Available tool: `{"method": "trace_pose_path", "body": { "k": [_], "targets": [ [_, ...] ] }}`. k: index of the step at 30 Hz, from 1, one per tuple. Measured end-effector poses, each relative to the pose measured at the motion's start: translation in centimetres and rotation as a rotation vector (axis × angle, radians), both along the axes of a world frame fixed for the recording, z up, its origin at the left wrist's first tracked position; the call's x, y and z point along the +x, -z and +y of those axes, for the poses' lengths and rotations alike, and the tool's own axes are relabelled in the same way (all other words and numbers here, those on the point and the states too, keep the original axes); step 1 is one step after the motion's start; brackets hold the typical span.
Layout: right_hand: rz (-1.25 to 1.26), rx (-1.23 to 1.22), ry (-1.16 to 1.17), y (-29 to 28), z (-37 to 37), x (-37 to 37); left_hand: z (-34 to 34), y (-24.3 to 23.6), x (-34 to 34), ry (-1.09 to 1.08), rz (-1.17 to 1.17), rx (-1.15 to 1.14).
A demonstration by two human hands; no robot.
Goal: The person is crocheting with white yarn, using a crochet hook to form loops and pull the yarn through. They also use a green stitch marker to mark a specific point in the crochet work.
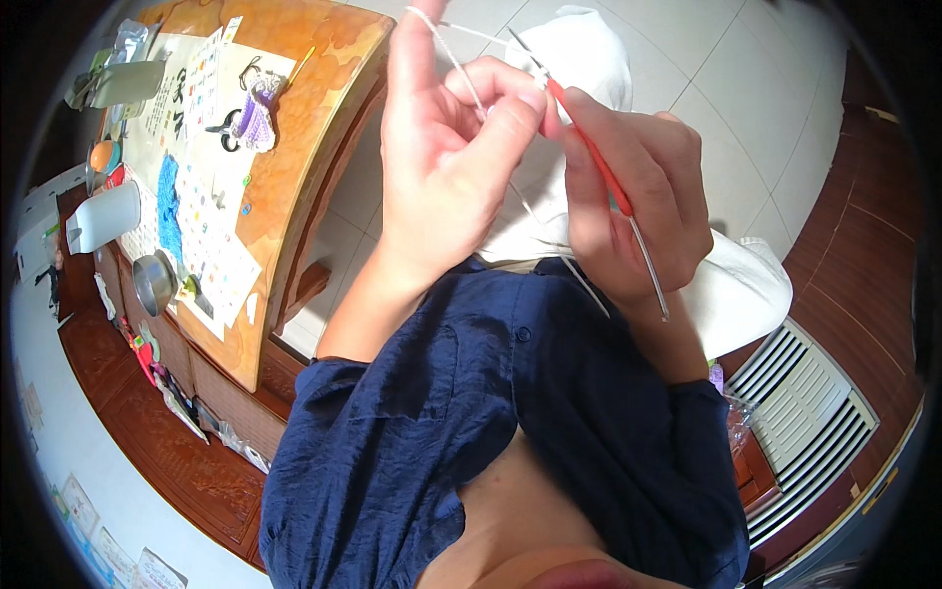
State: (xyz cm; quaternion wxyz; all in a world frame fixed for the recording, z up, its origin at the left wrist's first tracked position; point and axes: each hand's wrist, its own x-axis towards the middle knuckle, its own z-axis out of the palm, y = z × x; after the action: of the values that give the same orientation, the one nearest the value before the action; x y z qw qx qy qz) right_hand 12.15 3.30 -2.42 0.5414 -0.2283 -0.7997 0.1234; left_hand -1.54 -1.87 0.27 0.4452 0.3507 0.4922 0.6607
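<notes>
My left hand [437,167] is raised at the top middle, its index finger up with white yarn [453,55] looped over it. Thumb and fingers pinch the yarn; any stitched piece there is mostly hidden. In my right hand [653,187] lies a crochet hook [597,155] with a red grip and metal ends, held between thumb and fingers. Its upper tip meets the yarn close to my left fingertips. A strand slants down between both hands across my lap.
A wooden table [339,88] at left bears scissors [229,132], a purple-and-white crocheted piece [259,110], a blue knitted strip [169,208], printed sheets and a metal cup [154,283]. White trousers [579,59] cover my legs. A slatted white stool [800,417] stands lower right.
</notes>
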Motion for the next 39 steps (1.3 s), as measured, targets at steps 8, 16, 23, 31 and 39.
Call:
{"method": "trace_pose_path", "body": {
  "k": [8,16,23,31,39],
  "targets": [
    [0.047,0.027,-0.019,0.6,0.2,-0.2,0.4,-2.0,0.3,0.051,-0.269,-0.197],
    [0.077,0.045,-0.054,1.1,0.6,0.0,0.1,0.6,-0.1,0.129,-0.282,0.040],
    [0.103,-0.069,-0.174,0.5,0.6,0.7,-0.2,-0.4,0.2,0.211,-0.483,-0.005],
    [0.256,-0.340,-0.293,0.0,0.7,1.0,-0.2,-0.7,-0.4,0.356,-0.734,-0.023],
    [0.517,-0.462,-0.346,0.9,1.5,1.0,-0.1,-0.9,-0.5,0.421,-0.872,0.011]
  ]
}}
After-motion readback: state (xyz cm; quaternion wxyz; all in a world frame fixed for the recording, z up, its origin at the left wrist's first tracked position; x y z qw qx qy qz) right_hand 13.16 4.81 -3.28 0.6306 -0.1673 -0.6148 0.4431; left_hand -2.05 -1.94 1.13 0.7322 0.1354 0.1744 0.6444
